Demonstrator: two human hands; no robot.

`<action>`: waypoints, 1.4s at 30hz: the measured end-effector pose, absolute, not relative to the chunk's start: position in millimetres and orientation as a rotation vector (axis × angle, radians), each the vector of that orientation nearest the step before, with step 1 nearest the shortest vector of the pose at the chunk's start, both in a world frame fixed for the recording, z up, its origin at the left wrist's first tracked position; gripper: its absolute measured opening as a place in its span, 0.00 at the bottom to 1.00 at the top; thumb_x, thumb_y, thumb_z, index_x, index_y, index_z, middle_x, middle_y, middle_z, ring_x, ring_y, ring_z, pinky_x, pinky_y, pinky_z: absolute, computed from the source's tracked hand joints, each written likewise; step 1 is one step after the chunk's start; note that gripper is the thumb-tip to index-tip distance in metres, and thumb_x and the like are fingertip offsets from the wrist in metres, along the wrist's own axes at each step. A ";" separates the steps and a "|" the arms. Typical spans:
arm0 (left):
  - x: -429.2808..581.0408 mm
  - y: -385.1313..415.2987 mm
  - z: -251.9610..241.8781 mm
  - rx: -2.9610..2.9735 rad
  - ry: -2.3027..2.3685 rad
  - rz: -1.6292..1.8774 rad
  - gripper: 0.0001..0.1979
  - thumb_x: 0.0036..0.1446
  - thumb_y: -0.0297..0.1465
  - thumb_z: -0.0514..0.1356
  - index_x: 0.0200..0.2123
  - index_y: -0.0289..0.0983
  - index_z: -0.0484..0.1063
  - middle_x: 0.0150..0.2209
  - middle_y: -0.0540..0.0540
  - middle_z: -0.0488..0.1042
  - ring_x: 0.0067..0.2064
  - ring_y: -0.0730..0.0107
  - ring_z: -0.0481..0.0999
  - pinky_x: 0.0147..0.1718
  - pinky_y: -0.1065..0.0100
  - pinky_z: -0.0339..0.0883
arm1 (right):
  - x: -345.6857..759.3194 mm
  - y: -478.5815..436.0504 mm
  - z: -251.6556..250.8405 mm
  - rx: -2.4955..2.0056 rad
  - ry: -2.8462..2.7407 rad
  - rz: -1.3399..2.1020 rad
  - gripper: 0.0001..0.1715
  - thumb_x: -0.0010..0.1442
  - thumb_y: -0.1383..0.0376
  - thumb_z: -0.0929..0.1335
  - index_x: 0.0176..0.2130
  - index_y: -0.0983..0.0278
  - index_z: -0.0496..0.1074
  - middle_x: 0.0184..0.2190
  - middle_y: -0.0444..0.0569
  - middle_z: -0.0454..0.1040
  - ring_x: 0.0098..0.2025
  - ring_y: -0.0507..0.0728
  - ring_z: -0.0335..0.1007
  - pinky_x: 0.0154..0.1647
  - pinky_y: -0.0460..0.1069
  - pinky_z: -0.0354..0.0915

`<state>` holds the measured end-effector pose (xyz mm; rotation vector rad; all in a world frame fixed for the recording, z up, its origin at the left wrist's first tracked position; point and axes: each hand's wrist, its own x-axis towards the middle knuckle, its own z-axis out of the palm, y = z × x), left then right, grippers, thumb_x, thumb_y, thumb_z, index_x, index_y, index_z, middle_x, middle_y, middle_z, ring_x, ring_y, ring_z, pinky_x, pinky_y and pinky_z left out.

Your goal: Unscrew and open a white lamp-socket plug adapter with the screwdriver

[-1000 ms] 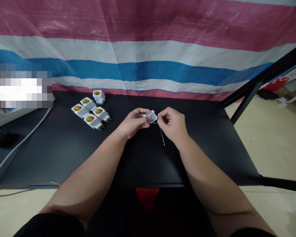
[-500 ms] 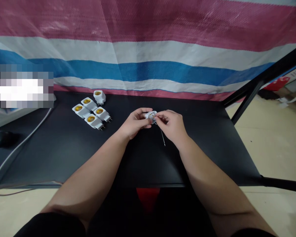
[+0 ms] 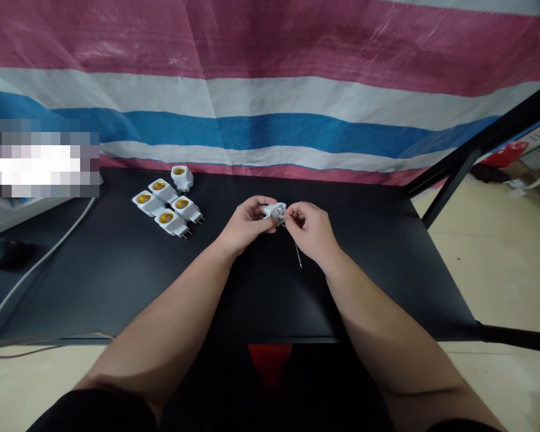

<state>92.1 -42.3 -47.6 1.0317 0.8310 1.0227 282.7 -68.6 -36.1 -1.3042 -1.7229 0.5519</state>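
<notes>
L hand (image 3: 247, 223) is curled, fingers closed round the left side of a white socket adapter (image 3: 276, 212), gripping it above the black desk (image 3: 261, 300). The adapter sits between both hands, touching each, tilted, w/ its face partly hidden by fingers. R hand (image 3: 306, 230) is closed too, fingertips pinched at the adapter's right edge; exactly what they pinch is too small to tell. A thin metal shaft (image 3: 298, 255) runs down from under R hand, upper end hidden, so can't tell if it's held or just lying on the desk.

Count: 2 hands, 1 adapter in hand, 1 shaft. Five more white adapters (image 3: 170, 222) stand in a tight group on the desk, left of L hand and well apart from it, each w/ a yellow socket centre and metal pins; 6 adapters total.

L to R round the desk: black mouse (image 3: 2, 255) at far left, white cable (image 3: 40, 276) running along the desk, then the group, the hands, and a black metal frame (image 3: 459, 171) at right. Pink, white and blue striped tarp (image 3: 270, 135) hangs behind the desk. A pixelated patch covers part of the left side.
</notes>
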 end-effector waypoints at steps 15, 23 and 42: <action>86.5 -31.6 -48.3 0.899 1.021 1.115 0.24 0.45 0.26 0.77 0.47 0.35 0.77 0.38 0.46 0.83 0.32 0.73 0.79 0.28 0.73 0.72 | 284.2 -72.8 -30.2 -1.439 -2.087 0.490 0.08 0.56 0.73 0.71 0.30 0.59 0.75 0.30 0.44 0.76 0.33 0.56 0.71 0.37 0.54 0.63; 85.5 -30.2 -46.2 0.857 1.053 1.122 0.23 0.46 0.25 0.76 0.47 0.35 0.77 0.38 0.45 0.83 0.32 0.73 0.79 0.29 0.73 0.73 | 290.7 -70.4 -29.0 -1.395 -1.944 0.625 0.05 0.59 0.70 0.74 0.33 0.59 0.77 0.30 0.45 0.80 0.32 0.57 0.76 0.38 0.55 0.71; 89.4 -41.3 -41.5 0.995 0.780 0.990 0.25 0.49 0.31 0.78 0.49 0.35 0.76 0.40 0.45 0.83 0.39 0.69 0.83 0.31 0.73 0.79 | 286.5 -66.6 -35.5 -1.063 -1.730 0.509 0.04 0.67 0.67 0.73 0.40 0.58 0.80 0.43 0.48 0.76 0.40 0.57 0.77 0.40 0.54 0.77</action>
